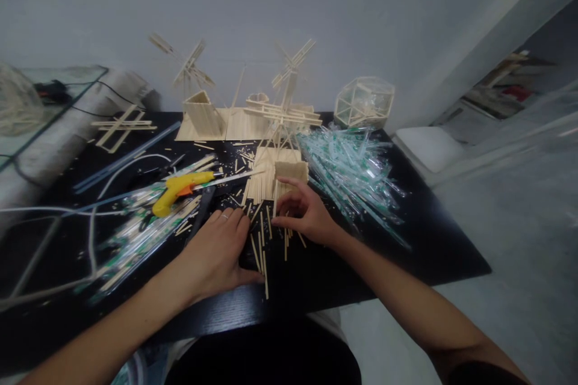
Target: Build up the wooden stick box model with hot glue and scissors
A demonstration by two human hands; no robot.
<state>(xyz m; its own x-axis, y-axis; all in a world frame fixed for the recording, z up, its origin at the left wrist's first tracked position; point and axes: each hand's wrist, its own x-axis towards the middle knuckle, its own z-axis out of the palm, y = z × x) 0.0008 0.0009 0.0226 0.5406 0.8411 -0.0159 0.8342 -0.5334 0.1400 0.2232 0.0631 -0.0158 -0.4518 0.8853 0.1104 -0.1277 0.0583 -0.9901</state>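
My left hand (221, 249) rests palm down on the black table, thumb stretched out to the side, beside several loose wooden sticks (264, 252). Its fingertips are near the dark handle of a tool (204, 207), partly hidden by the hand. Curved and with fingers apart, my right hand (304, 210) is in front of a small box made of wooden sticks (291, 171). Its index finger is at the box's lower edge; whether it touches is unclear. Behind the box stands a stick windmill (283, 114) over a flat wooden base (266, 159).
A yellow glue gun (180, 189) lies left on plastic-wrapped stick bundles (135, 252), its white cord (93, 240) trailing. Clear wrappers (352, 168) are heaped right. Another windmill model (201, 114) and a faceted stick frame (365, 102) stand at the back by the wall.
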